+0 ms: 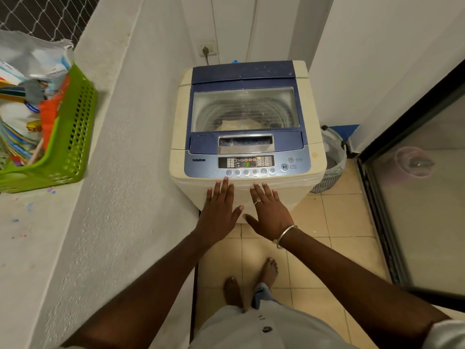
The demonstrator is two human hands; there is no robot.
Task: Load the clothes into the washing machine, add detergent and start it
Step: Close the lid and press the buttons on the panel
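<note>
1. The washing machine [180, 127] stands on the tiled floor [347, 222] with its glass lid [276, 102] down. Clothes [239, 125] show through it, inside the drum.
2. The control panel [201, 167] along the machine's front edge is lit.
3. Left grip [219, 210]: released, fingers straight, fingertips at the front edge just below the buttons; contact cannot be told.
4. Right grip [270, 212]: released, fingers spread, just beside the left, holding nothing.
5. A green basket [73, 137] sits on the ledge [37, 235] to the left.
</note>
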